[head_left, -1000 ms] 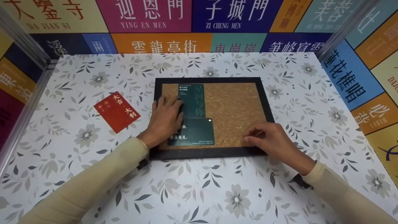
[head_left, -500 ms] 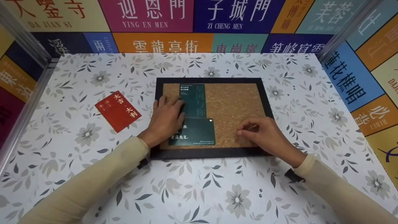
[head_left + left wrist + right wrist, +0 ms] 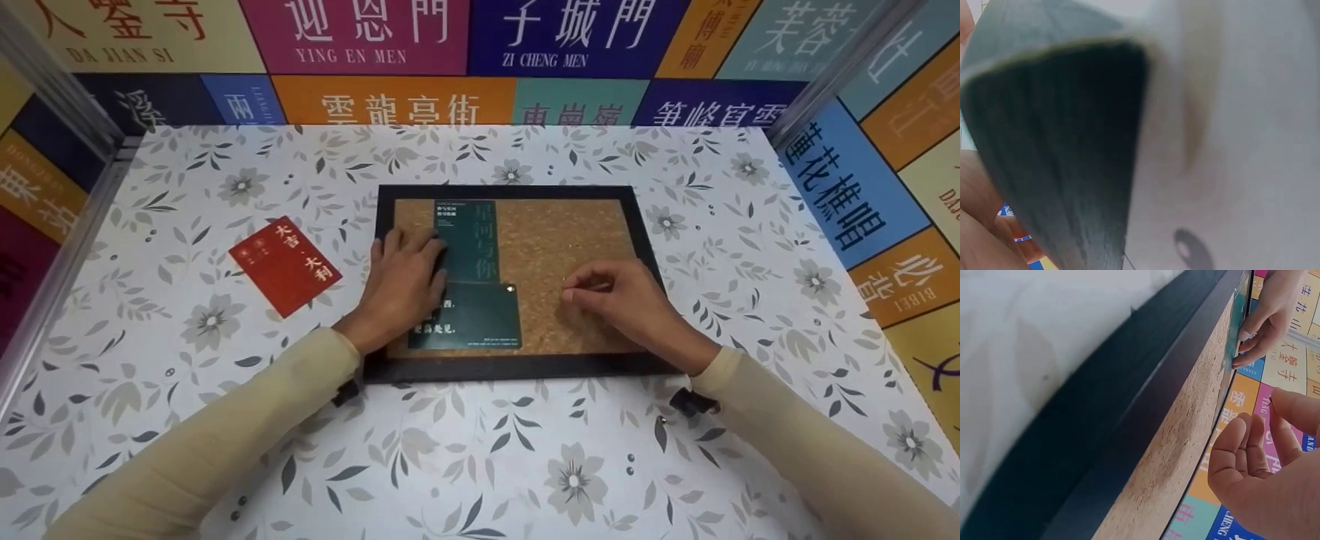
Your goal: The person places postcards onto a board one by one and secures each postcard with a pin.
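A cork board (image 3: 570, 225) in a black frame lies on the table, bearing two green cards. The upper green card (image 3: 469, 240) stands upright in layout; the lower green card (image 3: 480, 319) overlaps its bottom edge, with a shiny thumbtack (image 3: 511, 289) at its top right corner. My left hand (image 3: 401, 289) rests with spread fingers on the left side of the board and the cards, covering part of both. Over the right part of the cork, my right hand (image 3: 619, 300) pinches a tiny thumbtack (image 3: 1271, 400) between thumb and index finger, mostly hidden by the fingertips.
A red card (image 3: 285, 266) with white characters lies left of the board on the floral tablecloth (image 3: 450, 442). One small shiny piece (image 3: 662, 421) sits near the right wrist. Colourful lettered panels (image 3: 375, 37) enclose the back and sides.
My right hand has moved left and a little away from me across the cork, still pinching the thumbtack. My left hand has stayed in place on the cards.
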`<state>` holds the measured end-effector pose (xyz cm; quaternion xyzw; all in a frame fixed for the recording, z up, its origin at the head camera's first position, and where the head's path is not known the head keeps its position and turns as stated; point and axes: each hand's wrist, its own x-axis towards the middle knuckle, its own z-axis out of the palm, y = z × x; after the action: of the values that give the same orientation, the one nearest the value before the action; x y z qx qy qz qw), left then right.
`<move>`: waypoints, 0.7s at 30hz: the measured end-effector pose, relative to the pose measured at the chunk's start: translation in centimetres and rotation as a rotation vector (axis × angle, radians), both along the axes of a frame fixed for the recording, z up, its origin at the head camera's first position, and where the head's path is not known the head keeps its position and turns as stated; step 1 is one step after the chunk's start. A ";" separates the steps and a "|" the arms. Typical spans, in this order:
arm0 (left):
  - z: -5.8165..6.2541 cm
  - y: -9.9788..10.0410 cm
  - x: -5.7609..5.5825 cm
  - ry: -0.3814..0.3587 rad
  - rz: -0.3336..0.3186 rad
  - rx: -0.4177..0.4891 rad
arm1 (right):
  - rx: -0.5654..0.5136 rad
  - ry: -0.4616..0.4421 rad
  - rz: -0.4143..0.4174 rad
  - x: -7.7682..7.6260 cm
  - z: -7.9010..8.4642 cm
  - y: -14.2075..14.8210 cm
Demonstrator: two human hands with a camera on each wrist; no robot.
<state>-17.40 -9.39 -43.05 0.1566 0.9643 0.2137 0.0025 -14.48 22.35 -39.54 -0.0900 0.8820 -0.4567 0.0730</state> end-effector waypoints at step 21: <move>0.0 0.1 0.1 0.015 0.003 0.004 | -0.109 -0.211 -0.067 -2.3 0.1 -1.4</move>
<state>-17.34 -9.34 -43.06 0.1568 0.9640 0.2147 -0.0053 -16.81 20.94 -39.47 -0.0156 0.8458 -0.5132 0.1451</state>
